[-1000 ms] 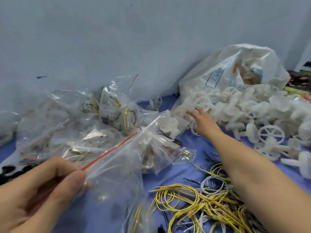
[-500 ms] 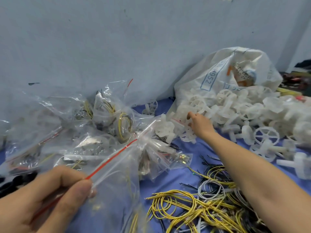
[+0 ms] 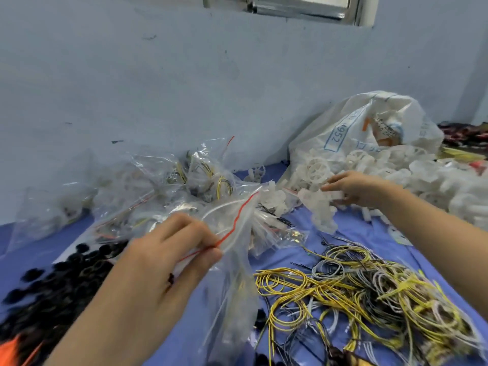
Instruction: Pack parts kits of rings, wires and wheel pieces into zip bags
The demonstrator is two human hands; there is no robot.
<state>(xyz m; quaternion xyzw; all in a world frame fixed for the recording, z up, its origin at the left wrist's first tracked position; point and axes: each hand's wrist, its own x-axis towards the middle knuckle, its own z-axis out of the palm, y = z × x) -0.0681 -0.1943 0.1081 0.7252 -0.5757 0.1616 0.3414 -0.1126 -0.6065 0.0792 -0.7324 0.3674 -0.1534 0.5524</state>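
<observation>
My left hand [image 3: 169, 249] pinches the red zip edge of a clear zip bag [image 3: 232, 260], holding its mouth up over the blue cloth; the bag hangs down with thin wires inside. My right hand [image 3: 348, 188] is at the near edge of the pile of white wheel pieces [image 3: 422, 180], fingers closed around a white wheel piece [image 3: 317, 199]. Coiled yellow, black and white wires [image 3: 356, 286] lie in a tangle at lower right. Black rings [image 3: 52, 281] are heaped at lower left.
Several filled zip bags [image 3: 158, 186] are piled against the blue wall behind my left hand. A big white sack [image 3: 369, 128] marked 4952 spills the wheel pieces at right. The blue cloth [image 3: 356, 233] shows between the piles. An orange object [image 3: 10, 352] lies at the bottom left corner.
My right hand has pulled a white wheel piece out of the pile's edge. My left hand has lifted the zip bag higher and toward the centre. The camera has tilted up.
</observation>
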